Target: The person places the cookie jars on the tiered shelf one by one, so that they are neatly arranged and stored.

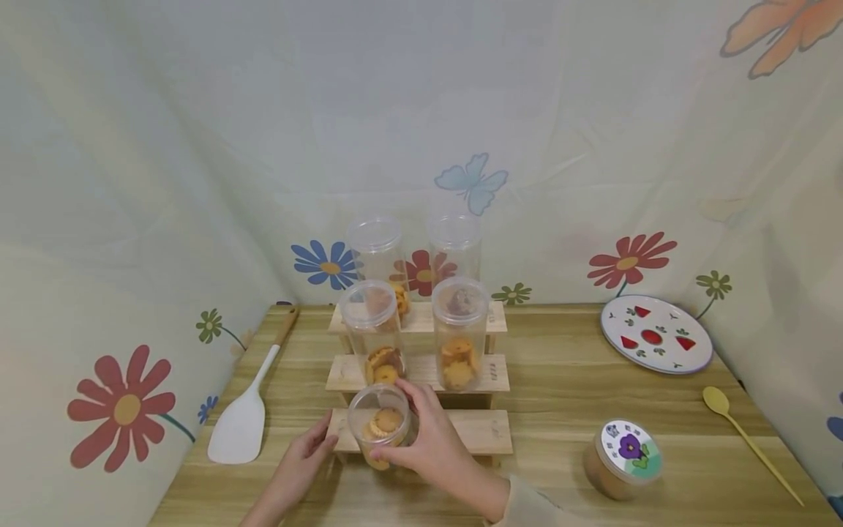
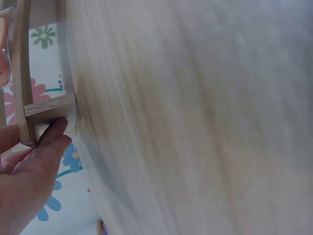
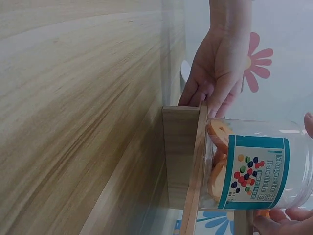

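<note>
My right hand [image 1: 437, 446] grips a clear plastic jar [image 1: 367, 410] of round cookies, thumb at the front and fingers around the far side. The jar stands on the lowest step at its left part; a teal-bordered label [image 3: 257, 171] shows on it in the right wrist view. My left hand [image 1: 304, 460] pinches the left end of the three-step wooden rack [image 1: 484, 432], thumb on top and fingers beneath the board [image 2: 22, 73]. On the middle step stand two tall lidded jars, the left jar [image 1: 371, 329] and the right jar [image 1: 459, 333], both with cookies.
Two more clear jars stand on the top step, one left [image 1: 375, 249] and one right [image 1: 454, 245]. A white spatula [image 1: 240, 428] lies at the left. To the right are a tub with a flowered lid [image 1: 622, 457], a patterned plate [image 1: 658, 333] and a yellow spoon [image 1: 744, 432].
</note>
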Demonstrator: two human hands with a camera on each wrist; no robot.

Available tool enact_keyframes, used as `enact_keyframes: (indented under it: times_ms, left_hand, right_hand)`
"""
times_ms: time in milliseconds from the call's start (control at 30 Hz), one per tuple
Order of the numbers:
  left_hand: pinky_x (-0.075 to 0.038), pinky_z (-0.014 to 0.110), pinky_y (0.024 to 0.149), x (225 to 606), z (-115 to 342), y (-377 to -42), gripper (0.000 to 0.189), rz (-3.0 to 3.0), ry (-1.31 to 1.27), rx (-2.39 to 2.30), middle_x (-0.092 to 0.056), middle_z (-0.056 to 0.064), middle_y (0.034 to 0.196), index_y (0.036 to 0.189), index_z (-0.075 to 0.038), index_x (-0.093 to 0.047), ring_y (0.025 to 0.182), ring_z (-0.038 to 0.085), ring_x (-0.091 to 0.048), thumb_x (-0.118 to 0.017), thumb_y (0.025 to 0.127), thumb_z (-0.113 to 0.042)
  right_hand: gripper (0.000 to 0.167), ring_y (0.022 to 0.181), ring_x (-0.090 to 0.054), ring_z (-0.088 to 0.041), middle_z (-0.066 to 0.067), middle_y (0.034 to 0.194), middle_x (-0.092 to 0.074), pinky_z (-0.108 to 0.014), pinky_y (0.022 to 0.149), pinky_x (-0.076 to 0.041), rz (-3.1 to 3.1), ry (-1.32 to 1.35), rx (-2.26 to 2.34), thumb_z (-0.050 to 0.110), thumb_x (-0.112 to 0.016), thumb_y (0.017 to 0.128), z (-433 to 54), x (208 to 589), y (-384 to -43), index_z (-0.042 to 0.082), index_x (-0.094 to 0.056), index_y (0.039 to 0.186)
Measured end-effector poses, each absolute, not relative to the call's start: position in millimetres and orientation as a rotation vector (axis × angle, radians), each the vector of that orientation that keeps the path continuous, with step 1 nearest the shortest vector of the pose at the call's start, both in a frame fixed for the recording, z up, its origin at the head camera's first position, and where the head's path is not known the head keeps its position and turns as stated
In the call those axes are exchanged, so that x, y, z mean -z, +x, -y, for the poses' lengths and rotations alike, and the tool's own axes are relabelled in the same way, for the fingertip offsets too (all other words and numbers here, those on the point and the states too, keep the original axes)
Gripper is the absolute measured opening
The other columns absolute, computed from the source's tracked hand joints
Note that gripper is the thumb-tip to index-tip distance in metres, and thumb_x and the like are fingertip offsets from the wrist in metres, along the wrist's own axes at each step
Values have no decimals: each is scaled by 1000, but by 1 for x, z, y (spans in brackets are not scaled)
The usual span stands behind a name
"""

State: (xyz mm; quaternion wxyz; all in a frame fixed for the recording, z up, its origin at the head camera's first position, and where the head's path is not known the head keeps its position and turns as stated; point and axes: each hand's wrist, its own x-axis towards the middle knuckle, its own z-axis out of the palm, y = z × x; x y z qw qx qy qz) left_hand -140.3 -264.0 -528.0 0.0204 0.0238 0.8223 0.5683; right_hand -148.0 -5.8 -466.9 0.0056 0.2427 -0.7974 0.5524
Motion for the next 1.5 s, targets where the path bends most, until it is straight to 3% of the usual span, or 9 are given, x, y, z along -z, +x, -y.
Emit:
enact_keyframes:
  times_ms: [267, 567, 667, 1000, 1133, 1233, 1500]
  left_hand:
    - [-38, 36, 103, 527, 264, -140, 52, -2547, 69, -1764, -32, 26, 146, 142, 12, -32, 131, 36, -38, -53, 100, -11]
    - [-39, 35, 103, 526, 263, -140, 52, -2552, 68, -1768, -34, 26, 146, 141, 13, -33, 130, 35, -38, -53, 100, -10]
    - [-39, 34, 103, 526, 263, -140, 52, -2557, 61, -1768, -35, 25, 145, 141, 12, -33, 130, 34, -39, -54, 100, -10]
    - [-39, 33, 103, 524, 263, -139, 53, -2544, 96, -1770, -32, 27, 146, 141, 14, -32, 131, 35, -37, -53, 100, -12]
    - [-38, 34, 104, 525, 263, -138, 52, -2540, 100, -1771, -32, 26, 146, 141, 14, -32, 131, 36, -36, -53, 100, -11]
    - [-38, 36, 103, 525, 263, -138, 52, -2547, 114, -1773, -32, 27, 146, 141, 14, -32, 131, 37, -37, -52, 100, -10]
    - [-39, 32, 103, 524, 263, -138, 52, -2542, 78, -1781, -32, 25, 147, 142, 12, -33, 132, 34, -36, -53, 100, -11]
  right_hand:
    - [98, 126, -42, -21, 1, 139, -40, -54, 101, -40, 2471, 799, -1707, 42, -84, 72, -1, 459, -141, 21, -31, 150]
    - [93, 131, -38, -21, 0, 146, -35, -48, 102, -43, 2367, 969, -1407, 41, -80, 77, -16, 444, -130, 23, -27, 151]
    - [86, 131, -40, -20, 2, 145, -38, -48, 103, -42, 2333, 1011, -1437, 42, -78, 79, -22, 440, -126, 21, -33, 149]
    - [57, 116, -54, -18, 0, 126, -57, -34, 96, -49, 2067, 1124, -1518, 19, -79, 82, -47, 434, -118, 18, -54, 133]
    - [45, 108, -57, -21, -2, 118, -60, -31, 90, -52, 2000, 1149, -1530, 2, -76, 82, -58, 415, -111, 14, -61, 123]
    - [43, 104, -59, -23, -4, 116, -61, -32, 85, -54, 1976, 1135, -1543, -9, -72, 80, -67, 402, -105, 11, -63, 116]
    - [39, 102, -60, -21, -9, 112, -63, -33, 83, -55, 2042, 959, -1566, -14, -68, 81, -95, 410, -109, 8, -64, 113]
